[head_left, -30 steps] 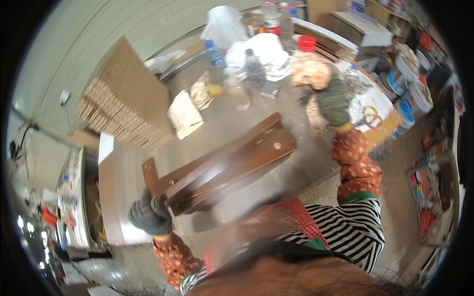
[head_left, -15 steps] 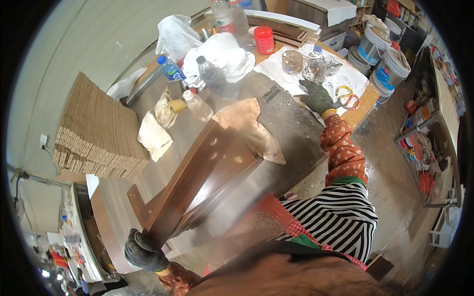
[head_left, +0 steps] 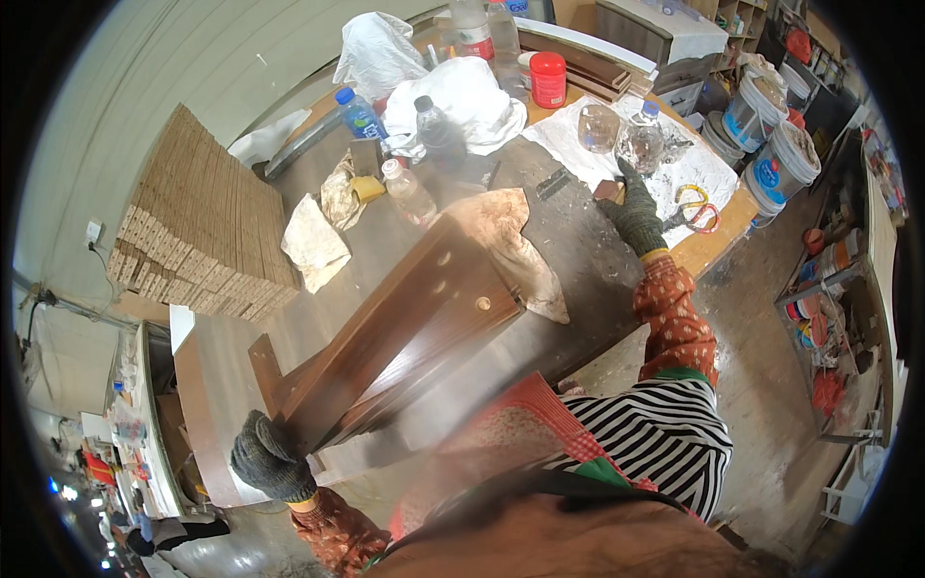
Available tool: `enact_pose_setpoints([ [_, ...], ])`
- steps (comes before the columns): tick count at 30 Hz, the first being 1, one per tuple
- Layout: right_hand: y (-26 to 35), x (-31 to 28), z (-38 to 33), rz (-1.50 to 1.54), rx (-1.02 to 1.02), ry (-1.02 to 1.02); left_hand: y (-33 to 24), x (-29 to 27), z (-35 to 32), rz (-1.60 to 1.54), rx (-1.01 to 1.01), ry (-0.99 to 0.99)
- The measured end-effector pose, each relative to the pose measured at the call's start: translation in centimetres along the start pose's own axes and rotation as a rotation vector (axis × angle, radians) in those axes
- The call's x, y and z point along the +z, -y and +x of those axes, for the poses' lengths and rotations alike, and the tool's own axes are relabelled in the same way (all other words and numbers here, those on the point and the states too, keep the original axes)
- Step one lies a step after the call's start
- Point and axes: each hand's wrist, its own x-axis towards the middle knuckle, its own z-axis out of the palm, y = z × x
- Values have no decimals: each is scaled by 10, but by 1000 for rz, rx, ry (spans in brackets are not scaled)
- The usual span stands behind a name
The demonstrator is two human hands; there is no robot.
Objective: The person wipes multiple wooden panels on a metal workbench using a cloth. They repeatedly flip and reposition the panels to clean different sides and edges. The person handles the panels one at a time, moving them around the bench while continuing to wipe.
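Workshop, woodworking type: tall stack of light-brown flat panels (head_left: 207,226), glossy dark-brown wooden boards (head_left: 409,294) on a speckled grey-brown worktable (head_left: 570,236), brown-stained beige cloth (head_left: 506,226), round white plastic buckets (head_left: 754,111) with grimy rims, cluttered metal shelving (head_left: 829,284) at right.

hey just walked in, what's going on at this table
A gloved person is working at a table. The left hand grips the near end of a brown board; the right hand, farther across, seems to hold a small brown block. A stained cloth lies at the board's far end.
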Motion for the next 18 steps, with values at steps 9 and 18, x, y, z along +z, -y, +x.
enact_pose_setpoints([
  [9,126,-40,-58,606,-524,25,-12,-1,24,-84,-239,125],
  [18,205,-46,-108,584,-714,69,-25,-12,36,-87,-285,180],
])
